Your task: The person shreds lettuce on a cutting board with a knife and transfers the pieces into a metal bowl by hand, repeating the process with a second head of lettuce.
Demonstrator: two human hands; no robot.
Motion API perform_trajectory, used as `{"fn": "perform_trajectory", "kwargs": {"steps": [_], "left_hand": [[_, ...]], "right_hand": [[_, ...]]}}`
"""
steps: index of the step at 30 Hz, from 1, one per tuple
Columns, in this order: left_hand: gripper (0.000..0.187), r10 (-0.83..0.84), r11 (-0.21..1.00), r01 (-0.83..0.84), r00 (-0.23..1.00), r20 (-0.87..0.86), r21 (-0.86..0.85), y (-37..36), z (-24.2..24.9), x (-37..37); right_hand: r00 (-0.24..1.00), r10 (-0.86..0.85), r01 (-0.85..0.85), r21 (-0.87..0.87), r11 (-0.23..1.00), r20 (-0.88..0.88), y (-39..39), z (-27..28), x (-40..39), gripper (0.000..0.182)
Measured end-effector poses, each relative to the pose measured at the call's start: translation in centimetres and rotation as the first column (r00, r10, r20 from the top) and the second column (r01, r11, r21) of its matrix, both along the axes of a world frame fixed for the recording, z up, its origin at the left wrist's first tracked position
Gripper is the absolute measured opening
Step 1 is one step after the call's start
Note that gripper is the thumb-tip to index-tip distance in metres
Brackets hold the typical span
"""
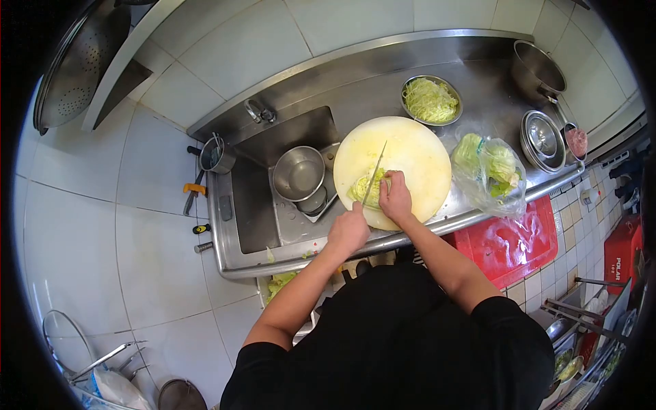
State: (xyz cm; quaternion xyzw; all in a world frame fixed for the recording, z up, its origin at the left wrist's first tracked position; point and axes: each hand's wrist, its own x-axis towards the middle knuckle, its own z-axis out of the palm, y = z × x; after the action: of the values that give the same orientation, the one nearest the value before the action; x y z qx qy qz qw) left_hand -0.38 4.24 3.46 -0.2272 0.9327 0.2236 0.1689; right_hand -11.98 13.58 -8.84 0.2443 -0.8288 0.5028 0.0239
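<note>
My left hand (349, 233) is closed around the handle of a knife, whose long blade (375, 174) points away from me over the cabbage. Under the blade, on a round pale cutting board (424, 154), lies a piece of cabbage (357, 191), partly hidden by the knife and my fingers. My right hand (395, 197) presses the cabbage from its right side, fingers bent close to the blade. Behind the board stands a metal bowl heaped with shredded cabbage (430, 99). To the right, a clear plastic bag (488, 188) contains more cabbage.
The sink (256, 205) at left holds a metal bowl (299, 172); a faucet (260, 111) is behind it. At the right stand a pot (536, 72) and stacked bowls (543, 137). A red tray (509, 242) lies below the counter edge. Tools hang on the left wall.
</note>
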Motion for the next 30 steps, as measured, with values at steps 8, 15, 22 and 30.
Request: {"fn": "perform_trajectory", "kwargs": {"steps": [8, 15, 22, 30], "left_hand": [[0.025, 0.196, 0.971, -0.154, 0.951, -0.239, 0.181, -4.5, -0.6, 4.8], [0.016, 0.552, 0.750, -0.392, 0.814, -0.178, 0.534, -8.6, -3.0, 10.2], [0.013, 0.736, 0.562, -0.446, 0.653, -0.176, 0.696, -13.5, -3.2, 16.6], [0.018, 0.800, 0.566, -0.530, 0.539, -0.264, 0.631, -18.6, 1.0, 17.5]], "right_hand": [[0.967, 0.162, -0.116, 0.227, 0.967, -0.194, -0.4, 2.8, -3.0, 0.056], [0.835, 0.516, -0.507, 0.631, 0.587, 0.191, -3.1, 7.3, -8.7, 0.043], [0.773, 0.540, -0.610, 0.158, 0.776, 0.334, -3.5, 10.5, -10.6, 0.030], [0.370, 0.927, -0.926, 0.107, 0.362, 0.060, -8.4, 12.7, 10.4, 0.049]]}}
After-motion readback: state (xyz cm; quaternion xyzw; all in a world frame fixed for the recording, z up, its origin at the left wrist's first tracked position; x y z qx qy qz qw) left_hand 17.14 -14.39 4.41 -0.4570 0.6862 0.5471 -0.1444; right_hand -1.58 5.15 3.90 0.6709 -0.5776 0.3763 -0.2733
